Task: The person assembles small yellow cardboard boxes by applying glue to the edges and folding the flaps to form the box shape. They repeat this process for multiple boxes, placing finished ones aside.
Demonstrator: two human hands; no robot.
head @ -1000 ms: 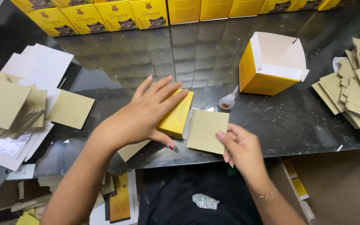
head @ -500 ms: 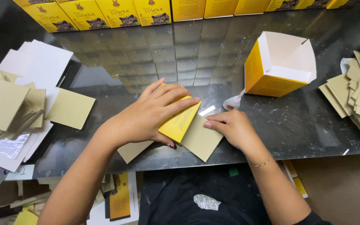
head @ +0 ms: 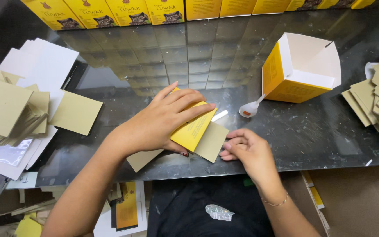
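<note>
Compared with half a second ago, the right hand has drawn back slightly toward the lower edge of the frame, its curled fingertips touching the edge of the tan card. At frame centre the left hand lies flat, fingers spread and pressing down on the yellow flat box, which rests on the tan card on the dark table. An open yellow box stands at upper right, with a white spoon just beside it.
</note>
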